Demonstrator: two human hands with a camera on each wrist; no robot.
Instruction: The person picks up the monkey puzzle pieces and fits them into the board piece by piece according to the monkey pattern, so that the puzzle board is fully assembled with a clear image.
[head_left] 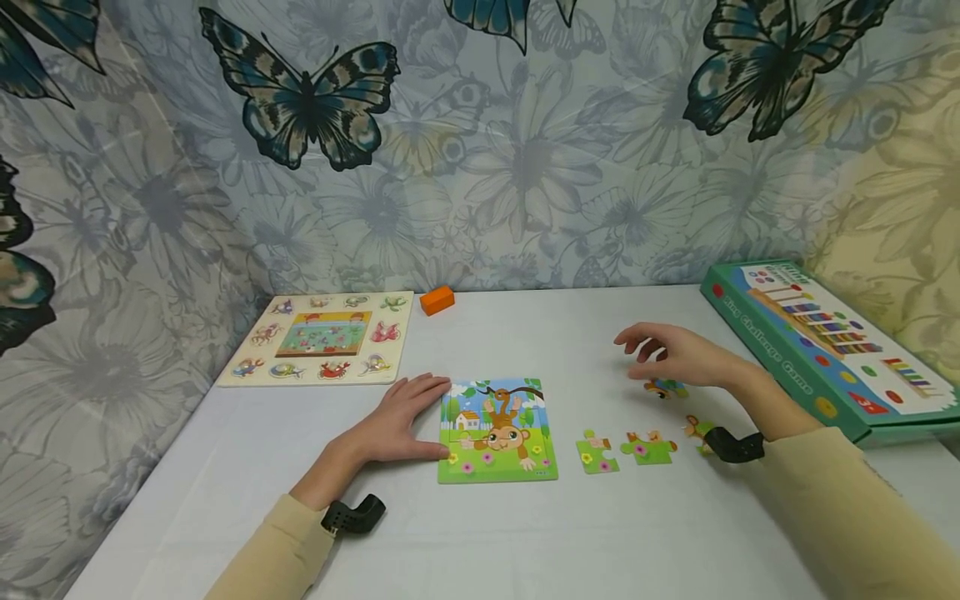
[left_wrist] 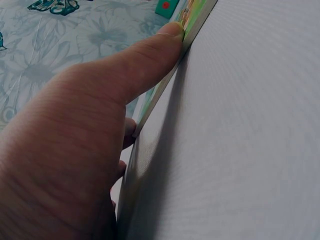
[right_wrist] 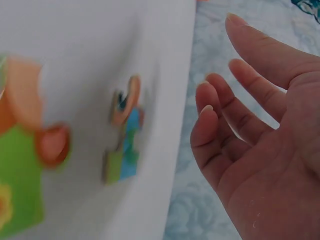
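A square monkey puzzle board (head_left: 498,431) lies on the white table before me. My left hand (head_left: 397,421) rests at its left side, thumb on the edge near the lower corner and fingertips by the upper corner. The left wrist view shows the thumb (left_wrist: 145,60) against the board's rim. Over the table on the right hovers my right hand (head_left: 675,354), fingers loosely bent, holding nothing. Just below it lies a blue-green puzzle piece (head_left: 666,388), blurred in the right wrist view. Nearer me are two green pieces (head_left: 597,456) (head_left: 649,450) and another piece (head_left: 699,429), partly behind the right wrist.
At the back left lies a cream board (head_left: 251,337) with sea-animal pictures, an orange block (head_left: 437,301) beside its far corner. A green game box (head_left: 787,367) stands along the right, close to my right forearm. Butterfly-patterned cloth (head_left: 525,208) hangs behind the table.
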